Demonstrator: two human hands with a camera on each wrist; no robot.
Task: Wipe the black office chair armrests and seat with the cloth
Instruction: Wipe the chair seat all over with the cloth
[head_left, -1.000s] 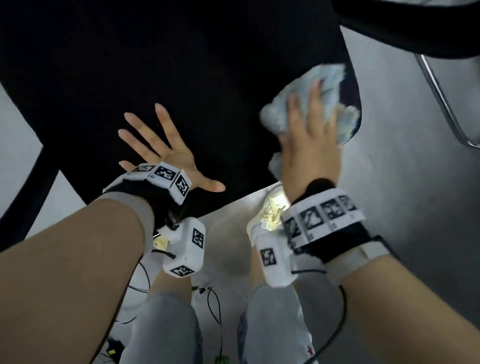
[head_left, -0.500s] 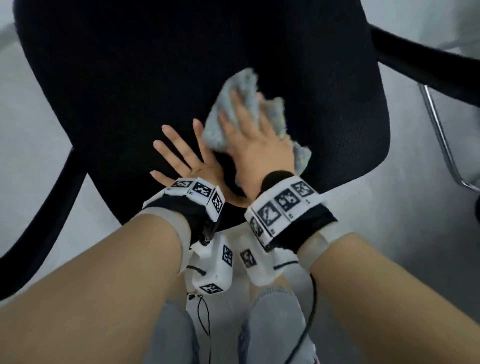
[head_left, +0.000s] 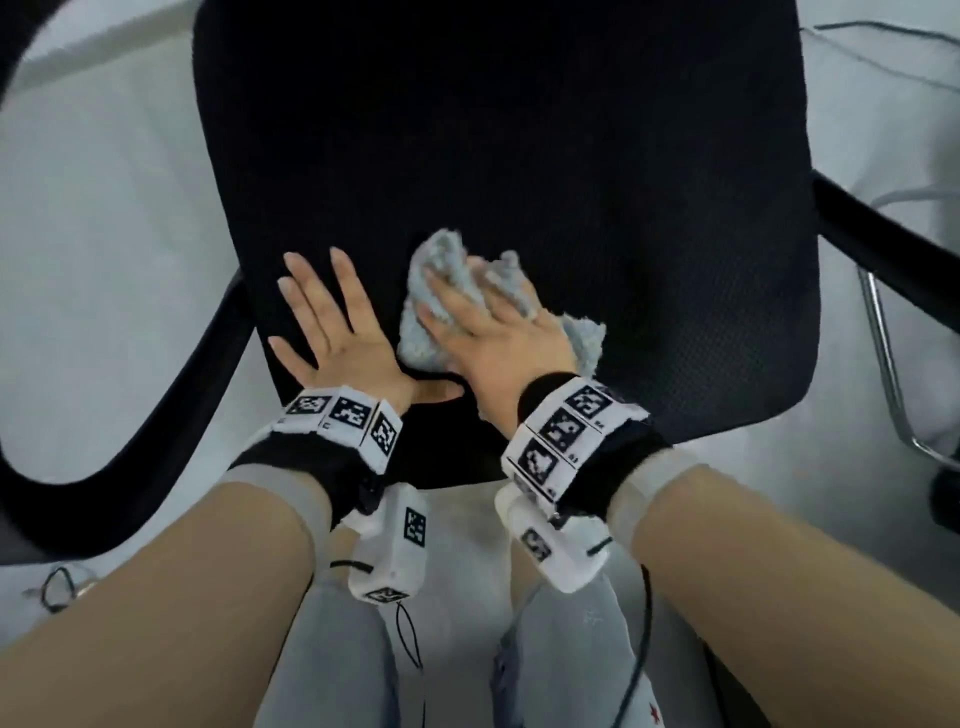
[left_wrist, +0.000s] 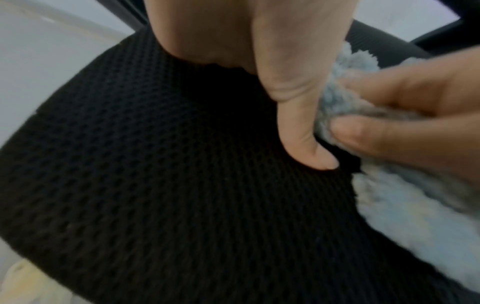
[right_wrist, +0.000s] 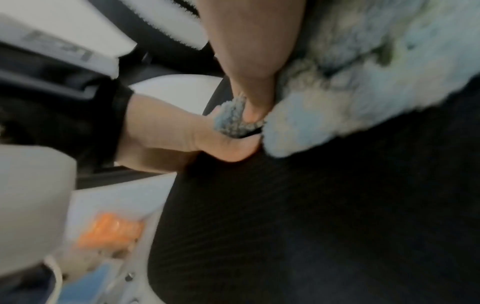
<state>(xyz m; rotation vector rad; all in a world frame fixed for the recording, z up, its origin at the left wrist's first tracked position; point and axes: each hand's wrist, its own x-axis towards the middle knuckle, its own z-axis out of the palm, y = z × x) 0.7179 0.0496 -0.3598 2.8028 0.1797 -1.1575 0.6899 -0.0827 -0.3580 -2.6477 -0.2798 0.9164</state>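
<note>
The black mesh seat of the office chair fills the head view. My left hand lies flat on its front left part with the fingers spread and holds nothing. Just to its right, my right hand presses a bunched pale blue fluffy cloth onto the seat. In the left wrist view the cloth is pinched between the right thumb and fingers, beside my left thumb. The right wrist view shows the cloth on the seat. The two thumbs nearly touch.
The left armrest curves down at the left and the right armrest runs along the right. A chrome tube frame stands on the grey floor at the far right. Cables lie at the lower left. My legs are below the seat's front edge.
My right hand has slid the cloth from the seat's front right edge leftward to beside my left hand. The left hand stays flat on the seat.
</note>
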